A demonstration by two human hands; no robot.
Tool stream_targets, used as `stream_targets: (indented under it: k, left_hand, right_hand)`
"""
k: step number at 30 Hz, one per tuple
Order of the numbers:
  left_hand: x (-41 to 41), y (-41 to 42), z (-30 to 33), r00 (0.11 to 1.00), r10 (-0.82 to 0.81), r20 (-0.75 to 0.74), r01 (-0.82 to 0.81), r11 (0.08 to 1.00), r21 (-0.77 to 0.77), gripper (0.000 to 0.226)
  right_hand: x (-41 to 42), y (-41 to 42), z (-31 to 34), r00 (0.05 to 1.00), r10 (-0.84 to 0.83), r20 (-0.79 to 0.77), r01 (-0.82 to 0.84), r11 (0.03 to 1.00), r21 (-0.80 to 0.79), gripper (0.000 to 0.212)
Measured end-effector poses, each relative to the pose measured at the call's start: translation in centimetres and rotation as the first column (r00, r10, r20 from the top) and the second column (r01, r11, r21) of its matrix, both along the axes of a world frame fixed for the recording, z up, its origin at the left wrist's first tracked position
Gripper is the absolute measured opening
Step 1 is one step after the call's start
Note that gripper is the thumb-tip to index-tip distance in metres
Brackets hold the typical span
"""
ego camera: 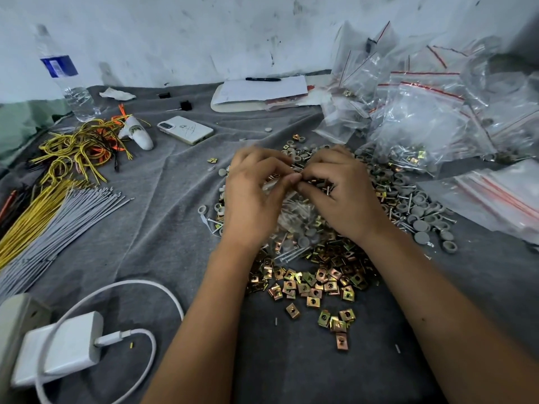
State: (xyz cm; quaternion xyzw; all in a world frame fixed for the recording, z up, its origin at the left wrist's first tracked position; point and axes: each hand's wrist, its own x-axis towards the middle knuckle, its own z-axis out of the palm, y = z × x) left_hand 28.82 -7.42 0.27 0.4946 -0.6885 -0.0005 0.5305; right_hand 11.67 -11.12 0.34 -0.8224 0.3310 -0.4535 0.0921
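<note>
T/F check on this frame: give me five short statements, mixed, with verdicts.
1. The left hand and right hand both pinch the top of a clear bag. True.
2. The left hand holds the pen. False: the pen lies on the white paper.
3. The water bottle stands upright. True.
4. The charger has nothing attached. False: a white cable is plugged in.
5. Brass clip nuts lie loose on the grey cloth. True.

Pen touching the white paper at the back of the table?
Touching. Head view: the black pen lies flat across the top of the white paper, with no gap under it.
</note>
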Motion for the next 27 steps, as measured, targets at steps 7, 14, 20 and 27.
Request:
stream_targets:
  k: [7, 14, 20, 27]
  left_hand:
    - [3.0, 0.1, -0.4, 0.955, 0.110, -0.276, -0.011, 0.942, 0.336, 0.018]
    - [3.4, -0.3, -1.0, 0.958, 0.177, -0.227, -0.078, 0.919, 0.387, 0.018]
    - [3.1, -0.2, -0.6, 0.933, 0.187, -0.306, -0.063, 0.926, 0.371, 0.020]
    - [2.5, 0.1, -0.4, 0.916, 0.242, -0.319, -0.106, 0.914, 0.391, 0.019]
  right_hand:
    - [-0.4, -0.3, 0.0, 0.991, -0.091, 0.100, 0.087, 0.995, 0.042, 0.013]
    - [-0.7, -0.6, 0.0, 0.964, -0.174, 0.202, 0.151, 0.981, 0.126, 0.011]
    - [-0.8, -0.9, -0.2, 0.945, -0.210, 0.250, 0.165, 0.968, 0.190, 0.010]
    - [-0.9, -0.5, -0.2, 0.931, -0.141, 0.338, 0.051, 0.963, 0.263, 0.006]
